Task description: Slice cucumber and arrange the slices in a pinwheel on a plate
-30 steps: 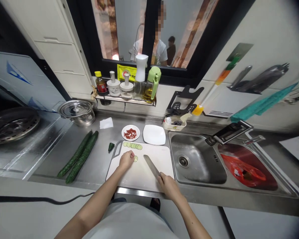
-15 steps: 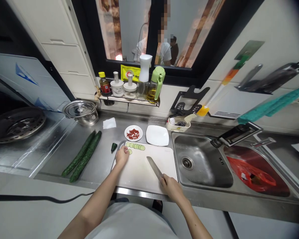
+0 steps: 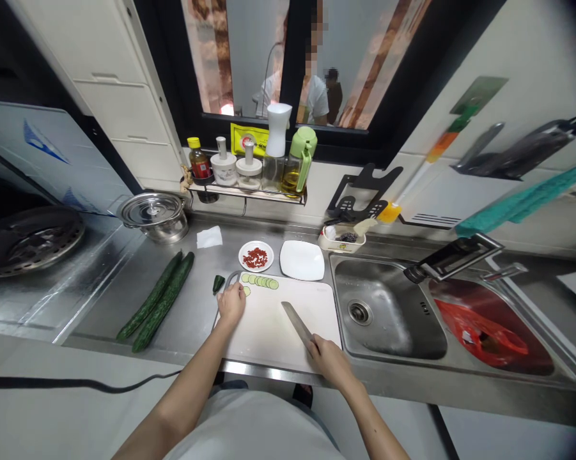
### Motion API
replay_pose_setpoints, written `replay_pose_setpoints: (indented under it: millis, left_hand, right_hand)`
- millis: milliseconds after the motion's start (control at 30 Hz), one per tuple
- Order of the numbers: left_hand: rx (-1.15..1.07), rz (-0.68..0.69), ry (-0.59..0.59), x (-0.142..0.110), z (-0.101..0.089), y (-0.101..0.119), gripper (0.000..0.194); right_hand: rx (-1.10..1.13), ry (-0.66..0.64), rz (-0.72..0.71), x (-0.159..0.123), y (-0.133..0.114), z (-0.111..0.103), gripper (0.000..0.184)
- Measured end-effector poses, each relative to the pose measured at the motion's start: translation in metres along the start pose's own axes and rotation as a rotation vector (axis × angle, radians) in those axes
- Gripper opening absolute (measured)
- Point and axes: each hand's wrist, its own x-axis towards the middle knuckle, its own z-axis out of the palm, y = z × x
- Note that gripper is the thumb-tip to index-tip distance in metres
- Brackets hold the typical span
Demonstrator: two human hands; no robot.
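Observation:
My left hand rests at the far left corner of the white cutting board, fingers curled together on a single cucumber slice. Just beyond it lies a row of several cucumber slices along the board's far edge. My right hand is closed round the handle of a knife at the board's near right corner. The blade lies low over the board and points up and to the left. No slice lies under it.
Two whole cucumbers and a cut cucumber end lie left of the board. Behind it are a dish of red bits and a white plate. A sink is right, a lidded pot back left.
My left hand carried one slice from the board's middle up and left to the row at the far edge. The right hand and knife have barely moved.

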Motion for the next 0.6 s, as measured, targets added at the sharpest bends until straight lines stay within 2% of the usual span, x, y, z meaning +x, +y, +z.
replay_pose_setpoints:
  millis: [167, 267, 433, 600]
  left_hand:
    - [-0.002, 0.004, 0.026, -0.004, 0.002, -0.001, 0.023]
    - [-0.034, 0.019, 0.048, -0.004, 0.005, 0.007, 0.024]
    - [-0.076, 0.184, -0.041, 0.001, 0.012, 0.035, 0.027]
    - [-0.003, 0.305, -0.127, 0.008, 0.015, 0.064, 0.035]
  right_hand:
    - [-0.005, 0.012, 0.000, 0.000, 0.000, 0.000, 0.035]
    - [-0.004, 0.024, 0.014, -0.001, -0.001, -0.001, 0.033]
    - [-0.006, 0.034, 0.069, -0.003, -0.005, -0.002, 0.031]
    - [0.003, 0.064, 0.063, -0.005, -0.005, 0.000, 0.032]
